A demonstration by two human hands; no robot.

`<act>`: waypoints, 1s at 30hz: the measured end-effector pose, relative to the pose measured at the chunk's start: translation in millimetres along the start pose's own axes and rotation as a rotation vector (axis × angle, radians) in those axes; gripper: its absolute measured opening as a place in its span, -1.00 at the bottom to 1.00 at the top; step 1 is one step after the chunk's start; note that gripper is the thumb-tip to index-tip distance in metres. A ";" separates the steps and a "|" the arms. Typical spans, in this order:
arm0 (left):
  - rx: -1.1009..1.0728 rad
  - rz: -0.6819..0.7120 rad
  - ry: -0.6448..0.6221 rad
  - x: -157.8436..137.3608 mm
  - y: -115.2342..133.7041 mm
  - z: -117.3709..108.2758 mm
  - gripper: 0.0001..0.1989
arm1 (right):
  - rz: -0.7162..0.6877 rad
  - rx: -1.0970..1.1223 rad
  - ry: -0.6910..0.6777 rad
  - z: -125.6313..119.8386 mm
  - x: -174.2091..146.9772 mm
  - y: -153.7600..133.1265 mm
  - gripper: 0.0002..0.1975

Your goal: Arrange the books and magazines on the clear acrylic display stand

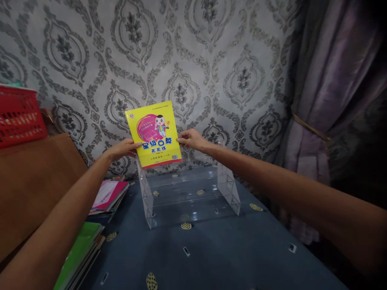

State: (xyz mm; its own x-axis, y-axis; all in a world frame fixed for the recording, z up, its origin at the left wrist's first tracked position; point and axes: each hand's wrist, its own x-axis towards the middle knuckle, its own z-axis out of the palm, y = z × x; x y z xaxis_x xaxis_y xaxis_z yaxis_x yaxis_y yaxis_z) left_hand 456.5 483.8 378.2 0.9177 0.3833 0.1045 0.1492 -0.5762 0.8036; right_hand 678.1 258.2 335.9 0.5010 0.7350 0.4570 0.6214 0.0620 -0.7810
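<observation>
A yellow workbook (163, 151) with a cartoon figure and a pink circle on its cover is held up, slightly tilted, between both hands. My left hand (123, 148) grips its left edge, thumb on the front cover. On the opposite edge, the fingers of my right hand (192, 139) pinch the book. Below and behind it stands a clear plastic tiered rack (228, 189) with side panels and stepped shelves. The book's lower part overlaps the rack's left top corner in view; whether they touch I cannot tell.
A dark blue patterned cloth (211, 253) covers the table. At left are a stack of books with a green cover (80, 245), a pile with a pink book (110, 195), a brown cardboard box (39, 177) and a red basket (21, 117). A tied curtain (320, 100) hangs at right.
</observation>
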 end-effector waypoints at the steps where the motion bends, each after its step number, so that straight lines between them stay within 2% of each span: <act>1: -0.002 -0.002 0.001 -0.1 -0.2 0.2 -0.27 | 0.001 -0.002 -0.002 -0.5 -0.5 -0.2 -0.90; 8: -0.011 -0.008 -0.014 1.5 -6.5 2.5 -0.31 | 0.010 -0.084 0.012 0.1 1.2 0.9 -0.88; 13: -0.015 -0.001 -0.015 2.4 -10.1 6.0 -0.38 | 0.064 -0.056 0.005 1.6 0.2 -1.9 -0.86; 21: 0.006 0.026 0.002 2.6 -15.6 9.1 -0.36 | 0.076 -0.069 0.001 1.8 1.1 -2.0 -0.88; 30: -0.029 -0.012 0.008 0.9 -10.8 10.7 -0.31 | 0.078 -0.065 0.003 3.3 2.0 -2.2 -0.86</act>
State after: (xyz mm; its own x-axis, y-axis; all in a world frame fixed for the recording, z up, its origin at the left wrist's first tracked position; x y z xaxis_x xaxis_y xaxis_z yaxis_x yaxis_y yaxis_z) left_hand 459.6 482.6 363.3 0.9129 0.3960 0.0990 0.1496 -0.5502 0.8215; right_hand 675.8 261.8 337.1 0.5509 0.7340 0.3972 0.6185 -0.0396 -0.7848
